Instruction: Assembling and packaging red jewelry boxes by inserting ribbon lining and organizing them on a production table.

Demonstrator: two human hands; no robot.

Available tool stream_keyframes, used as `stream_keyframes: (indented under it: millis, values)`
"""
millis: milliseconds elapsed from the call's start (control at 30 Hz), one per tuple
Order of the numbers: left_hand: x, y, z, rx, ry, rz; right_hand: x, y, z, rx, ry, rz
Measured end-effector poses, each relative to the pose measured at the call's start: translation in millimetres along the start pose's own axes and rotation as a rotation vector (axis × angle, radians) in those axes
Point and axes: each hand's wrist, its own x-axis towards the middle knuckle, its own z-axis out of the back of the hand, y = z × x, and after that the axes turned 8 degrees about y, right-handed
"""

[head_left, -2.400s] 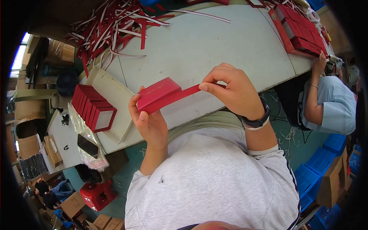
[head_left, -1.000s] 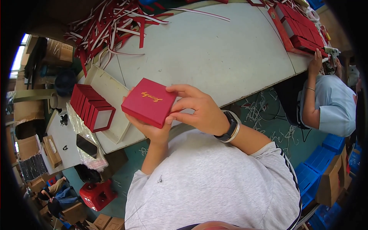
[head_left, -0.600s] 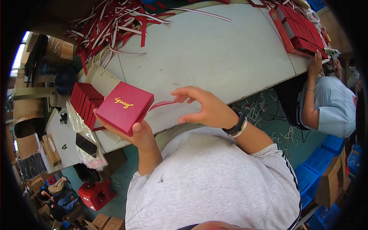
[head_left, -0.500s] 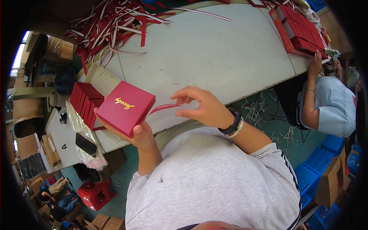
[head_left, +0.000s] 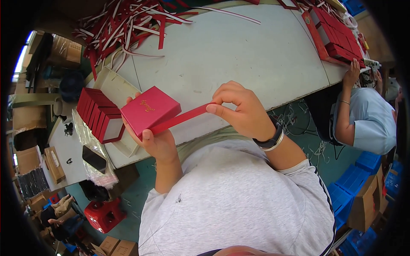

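A square red gift box (head_left: pixel 149 110) with gold lettering on its lid rests in my left hand (head_left: pixel 160 144), the thumb pressed along its near side and the fingers behind it. From the box's near right side a red ribbon (head_left: pixel 183 118) runs taut up to the right. My right hand (head_left: pixel 239 109) pinches the ribbon's far end between thumb and fingers. Left of the box, a row of similar red boxes (head_left: pixel 97 114) stands in a shallow cream tray (head_left: pixel 115 83). The box's underside is hidden.
A heap of red and white ribbons (head_left: pixel 128 30) lies at the table's far left. Stacked red boxes (head_left: pixel 335 36) stand at the far right, beside a co-worker in a light blue top (head_left: pixel 371 115). A phone (head_left: pixel 94 159) lies on plastic at left; a red stool (head_left: pixel 103 215) is below.
My right hand has closed on the ribbon's end and moved slightly right, drawing it straight. The box has shifted right and turned a little in my left hand.
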Motion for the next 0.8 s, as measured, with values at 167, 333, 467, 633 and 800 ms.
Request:
stream_keyframes:
  millis: [167,333,467,633,800]
  values:
    - [-2.6,-3.6,-3.2,-0.118,-0.012,0.052,5.3,-6.2,-5.0,-0.01,-0.057,-0.017]
    - [-5.1,-8.8,-13.4,-0.145,-0.046,0.107,12.5,-11.1,-8.6,-0.023,-0.033,-0.046]
    - [-3.9,-13.3,-15.2,-0.149,-0.045,0.143,12.8,-11.8,-13.3,-0.018,-0.048,-0.031]
    - [-2.8,-11.5,-12.2,-0.14,-0.08,0.124,12.6,-8.6,-13.2,-0.015,-0.038,-0.025]
    - [-5.0,-14.8,-12.6,-0.163,-0.062,0.119,14.0,-11.3,-17.3,-0.003,-0.036,-0.03]
